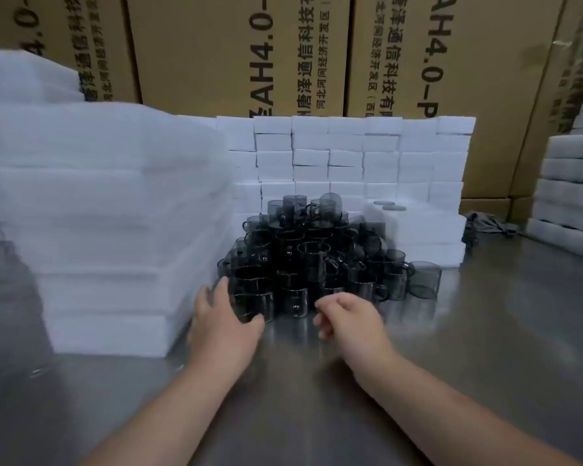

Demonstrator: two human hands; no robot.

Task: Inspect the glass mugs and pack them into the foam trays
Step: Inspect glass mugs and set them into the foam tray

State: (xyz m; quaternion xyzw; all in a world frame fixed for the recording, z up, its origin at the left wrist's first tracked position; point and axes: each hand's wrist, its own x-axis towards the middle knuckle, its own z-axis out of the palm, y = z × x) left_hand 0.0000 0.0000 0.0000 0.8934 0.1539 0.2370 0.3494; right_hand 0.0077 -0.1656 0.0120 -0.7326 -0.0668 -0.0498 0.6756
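Smoky grey glass mugs [312, 253] stand heaped in a tiered pile at the middle of a brushed steel table [317, 381]. A tall stack of white foam trays [115, 213] rises just left of the pile. A person's two bare forearms reach in from the near edge.

The left hand [223, 317] is at the pile's near-left corner. Its fingers run up the left side, and its thumb crosses the near base, of an upright front-row mug [253, 302]. Blur hides whether it grips. The right hand [347, 317] hovers just short of the pile's front, fingers loosely curled, holding nothing.

The corner mug lies directly right of the left palm, its long axis vertical. That makes the left hand the nearer one, and the trays sit on the same side.

Beyond the pile is a wall of small white boxes [350, 153], with brown printed cardboard cartons [216, 45] behind.
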